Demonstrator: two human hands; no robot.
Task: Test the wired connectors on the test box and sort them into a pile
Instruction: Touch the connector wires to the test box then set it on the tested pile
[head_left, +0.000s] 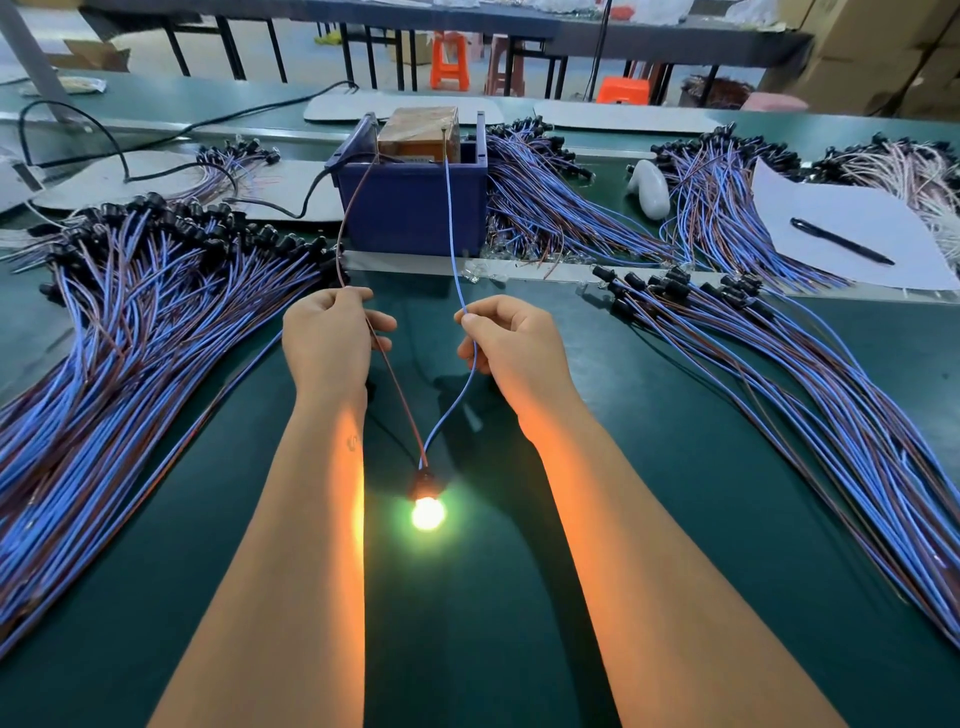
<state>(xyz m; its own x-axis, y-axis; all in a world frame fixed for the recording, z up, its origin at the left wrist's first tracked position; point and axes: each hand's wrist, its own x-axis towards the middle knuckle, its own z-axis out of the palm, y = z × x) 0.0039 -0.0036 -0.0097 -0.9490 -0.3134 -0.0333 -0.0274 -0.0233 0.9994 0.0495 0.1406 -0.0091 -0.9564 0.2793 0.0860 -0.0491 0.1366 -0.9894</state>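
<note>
I see my left hand (327, 338) pinching the brown wire (395, 387) and my right hand (511, 343) pinching the blue wire (457, 405). Both wires run up to the test box (418, 132), which sits in a blue bin (415, 202). Between my forearms, the connector (427, 483) lies on the green table (467, 623) with its bulb (428, 513) glowing. Piles of wired connectors flank me, left (130, 322) and right (805, 389).

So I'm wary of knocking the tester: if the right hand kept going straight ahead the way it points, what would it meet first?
Probably the blue bin holding the test box. The right hand pinches the blue wire and points up that way, over bare mat; depth is uncertain.
</note>
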